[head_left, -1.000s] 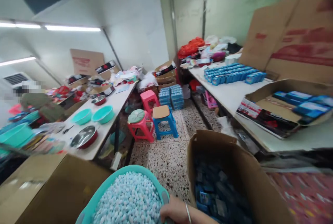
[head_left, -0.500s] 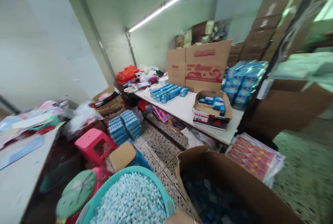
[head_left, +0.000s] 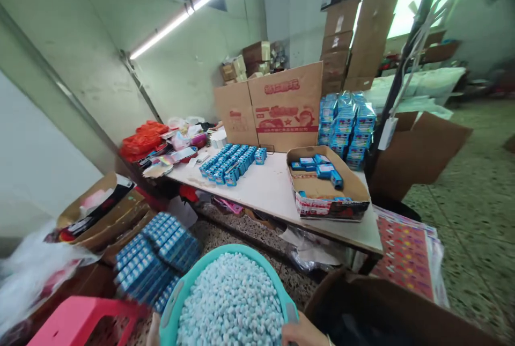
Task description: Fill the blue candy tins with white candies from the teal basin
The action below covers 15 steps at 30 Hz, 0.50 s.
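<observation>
A long white table [head_left: 265,196] crosses at 12 o'clock, bearing rows of blue boxes [head_left: 227,164], with a brown carton [head_left: 386,308] at 4 o'clock and a pink plastic stool [head_left: 80,319] at 7 o'clock. At 6 o'clock, a teal basket [head_left: 227,249] heaped with pale blue pieces [head_left: 229,303] sits against the bottom edge, terrazzo floor [head_left: 300,284] open beyond it. The right hand [head_left: 301,332] clasps its rim at 5 o'clock; the left hand [head_left: 153,335] barely shows beside the rim at 7 o'clock, its grip impossible to tell.

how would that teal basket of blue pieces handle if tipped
The teal basket looks like thin plastic, so it may flex. The pale blue pieces are small, rounded and heaped to the rim, so they would probably spill with little tilt. The left hand and right hand at its rim hint at real weight.
</observation>
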Available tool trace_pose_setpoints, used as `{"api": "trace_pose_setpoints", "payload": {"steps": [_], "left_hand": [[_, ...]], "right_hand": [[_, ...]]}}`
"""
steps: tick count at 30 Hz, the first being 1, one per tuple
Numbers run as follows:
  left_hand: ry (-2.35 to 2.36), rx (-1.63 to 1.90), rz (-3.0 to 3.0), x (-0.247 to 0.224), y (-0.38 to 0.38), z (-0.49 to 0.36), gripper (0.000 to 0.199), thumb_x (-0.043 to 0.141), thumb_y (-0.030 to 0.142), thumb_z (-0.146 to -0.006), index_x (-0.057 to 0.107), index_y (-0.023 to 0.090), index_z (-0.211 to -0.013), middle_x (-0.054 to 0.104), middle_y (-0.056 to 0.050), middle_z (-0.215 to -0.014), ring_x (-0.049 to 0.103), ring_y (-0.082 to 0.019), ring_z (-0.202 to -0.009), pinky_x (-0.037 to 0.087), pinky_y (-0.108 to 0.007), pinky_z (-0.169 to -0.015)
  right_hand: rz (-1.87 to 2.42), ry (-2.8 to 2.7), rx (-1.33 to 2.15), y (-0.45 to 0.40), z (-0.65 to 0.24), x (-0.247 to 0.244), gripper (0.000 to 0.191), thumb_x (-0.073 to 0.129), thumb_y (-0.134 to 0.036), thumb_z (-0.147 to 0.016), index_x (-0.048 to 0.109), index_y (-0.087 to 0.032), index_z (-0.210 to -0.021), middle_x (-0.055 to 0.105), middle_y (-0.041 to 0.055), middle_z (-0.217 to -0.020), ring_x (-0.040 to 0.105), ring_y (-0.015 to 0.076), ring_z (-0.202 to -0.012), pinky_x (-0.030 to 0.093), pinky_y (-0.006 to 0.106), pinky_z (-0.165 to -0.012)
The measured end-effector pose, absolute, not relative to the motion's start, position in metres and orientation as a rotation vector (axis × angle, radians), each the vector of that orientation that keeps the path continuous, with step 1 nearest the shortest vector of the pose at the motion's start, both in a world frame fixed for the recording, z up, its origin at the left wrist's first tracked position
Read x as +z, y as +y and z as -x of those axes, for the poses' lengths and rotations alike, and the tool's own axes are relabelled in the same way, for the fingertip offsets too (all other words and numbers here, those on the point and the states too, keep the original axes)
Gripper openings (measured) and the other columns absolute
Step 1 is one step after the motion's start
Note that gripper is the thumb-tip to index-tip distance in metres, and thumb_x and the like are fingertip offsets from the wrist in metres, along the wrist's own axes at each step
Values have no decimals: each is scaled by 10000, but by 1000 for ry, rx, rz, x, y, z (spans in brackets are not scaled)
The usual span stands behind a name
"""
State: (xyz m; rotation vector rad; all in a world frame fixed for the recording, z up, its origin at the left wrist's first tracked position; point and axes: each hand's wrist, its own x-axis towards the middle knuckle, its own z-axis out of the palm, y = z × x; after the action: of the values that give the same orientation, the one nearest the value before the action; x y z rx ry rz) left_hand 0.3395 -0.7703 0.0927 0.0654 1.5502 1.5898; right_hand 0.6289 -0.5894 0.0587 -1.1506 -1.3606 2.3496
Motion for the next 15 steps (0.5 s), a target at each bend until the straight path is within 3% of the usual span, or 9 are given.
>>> {"api": "trace_pose_setpoints", "payload": {"steps": [3, 8, 11, 15], "left_hand": [[1364, 1514, -158, 66, -685, -279, 814, 542, 720, -665, 306, 563, -1428, 477, 161, -1429, 306, -307, -1415, 321, -511, -1159], [889, 1198, -284, 17, -521, -193, 602, 498, 585, -845, 507, 356, -1401, 574, 16, -1370, 330, -279, -1417, 129, -456, -1228], [737, 1025, -311, 5, -427, -168, 519, 459, 539, -903, 551, 330, -1369, 599, 4, -1348, 358, -262, -1410, 108, -450, -1233], [640, 912, -334, 13, -331, -162, 548, 466, 526, -924, 468, 321, -1431, 573, -20, -1389, 403, -268, -1389, 151, -481, -1224]], "right_hand": [[1246, -1073, 2350, -549, -603, 60, 259, 570, -174, -459, 616, -169, -714, 541, -22, -593, 489, 129, -590, 402, 213, -518], [1319, -717, 2136, -475, -549, 53, 412, 525, -179, -425, 648, -173, -818, 573, -25, -632, 475, 125, -587, 397, 213, -511], [1392, -569, 1944, -435, -516, 50, 399, 523, -171, -400, 650, -164, -778, 588, -23, -650, 457, 117, -601, 392, 207, -515], [1427, -418, 1836, -392, -487, 49, 371, 555, -185, -414, 661, -158, -768, 608, -22, -647, 465, 120, -602, 400, 215, -528]]}}
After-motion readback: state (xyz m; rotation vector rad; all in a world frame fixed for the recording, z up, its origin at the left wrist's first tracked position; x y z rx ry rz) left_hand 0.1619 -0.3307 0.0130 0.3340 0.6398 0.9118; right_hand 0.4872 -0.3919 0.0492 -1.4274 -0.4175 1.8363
